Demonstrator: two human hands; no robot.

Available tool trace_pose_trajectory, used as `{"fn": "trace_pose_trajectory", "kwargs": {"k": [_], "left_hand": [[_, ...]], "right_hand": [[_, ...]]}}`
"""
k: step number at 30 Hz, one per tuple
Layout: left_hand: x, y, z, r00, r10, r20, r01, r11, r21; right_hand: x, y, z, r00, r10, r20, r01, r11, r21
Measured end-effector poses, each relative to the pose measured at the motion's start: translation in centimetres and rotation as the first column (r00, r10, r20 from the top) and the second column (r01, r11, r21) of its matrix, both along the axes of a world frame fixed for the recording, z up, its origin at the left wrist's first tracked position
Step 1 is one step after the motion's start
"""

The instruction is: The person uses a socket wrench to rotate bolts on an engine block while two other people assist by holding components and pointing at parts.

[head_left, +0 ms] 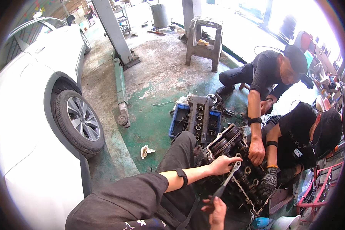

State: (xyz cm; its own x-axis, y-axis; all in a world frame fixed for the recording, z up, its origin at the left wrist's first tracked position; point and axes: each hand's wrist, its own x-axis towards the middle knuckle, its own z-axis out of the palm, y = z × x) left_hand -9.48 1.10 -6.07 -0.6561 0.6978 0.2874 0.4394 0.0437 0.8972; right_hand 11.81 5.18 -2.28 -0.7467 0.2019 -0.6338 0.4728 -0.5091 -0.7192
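Steel, by its bright shank and rounded head, the ratchet wrench (230, 178) lies slantwise above the near side of the dark, greasy-looking engine (250, 179), between the person's 2 hands. Its long axis runs from the dark grip at the lower left to the head at the upper right, so the head points away from the wearer and rightward, over the engine. It should handle as a stiff, solid tool, fairly heavy for its slimness and hardly fragile; any oil on it would make the smooth shank slippery, so the dark grip looks the best hold, with a light steadying touch at the head. The left hand (221, 165) has its fingers bent beside the head, though whether they close on it I cannot tell. The right hand (217, 211) is at the grip's end, fingers partly curled; how firmly they hold, if at all, is unclear. A co-worker's gloved hand (267, 183) rests at the engine's far side.
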Motion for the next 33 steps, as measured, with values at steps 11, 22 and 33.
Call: {"fn": "trace_pose_trajectory", "kwargs": {"k": [11, 22, 33], "left_hand": [[-0.2, 0.0, -0.8, 0.998, 0.055, -0.028, -0.053, 0.996, 0.072], [0.4, 0.2, -0.1, 0.988, 0.084, 0.128, -0.086, 0.996, 0.010], [0.3, 0.6, 0.2, 0.996, 0.034, 0.087, -0.036, 0.999, 0.025]], "right_hand": [[-3.7, -3.4, 1.9, 1.000, -0.022, -0.008, 0.020, 0.985, -0.170], [1.2, 8.8, 0.2, 0.888, -0.455, 0.061, 0.422, 0.862, 0.282], [-1.3, -0.7, 0.5, 0.993, 0.120, 0.005, -0.118, 0.985, -0.125]]}}
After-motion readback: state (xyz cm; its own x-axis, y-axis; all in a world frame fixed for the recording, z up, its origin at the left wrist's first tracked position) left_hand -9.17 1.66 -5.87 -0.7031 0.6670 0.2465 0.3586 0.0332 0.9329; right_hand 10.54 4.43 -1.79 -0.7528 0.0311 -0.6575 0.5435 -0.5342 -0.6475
